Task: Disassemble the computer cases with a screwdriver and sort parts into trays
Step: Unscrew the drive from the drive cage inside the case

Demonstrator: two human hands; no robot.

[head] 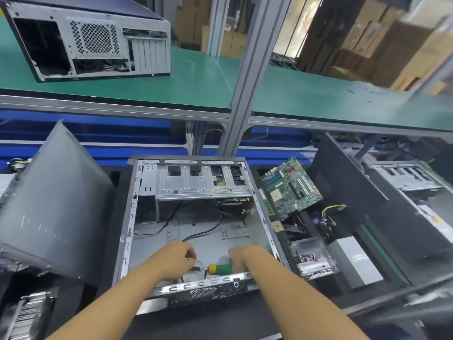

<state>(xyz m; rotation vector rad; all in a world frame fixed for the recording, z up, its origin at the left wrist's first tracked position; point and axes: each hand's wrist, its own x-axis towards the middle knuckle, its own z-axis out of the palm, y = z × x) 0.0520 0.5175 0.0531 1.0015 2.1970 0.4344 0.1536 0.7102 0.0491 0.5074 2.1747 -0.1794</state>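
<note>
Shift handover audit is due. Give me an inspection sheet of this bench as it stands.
Surface: dark bench mat, largely covered; green shelf above.
Job's things: open computer case lying flat, motherboard bay bare; screwdriver with green and yellow handle inside it near the front edge; removed motherboard to its right; small tray of screws.
Clutter: side panel leaning on the left; grey power supply box.
Grippers: left hand pinching small wires; right hand on the screwdriver handle.
Cables: black cable across the case floor; yellow wire bundle.
Surroundings: second case on the shelf; cardboard boxes behind.
</note>
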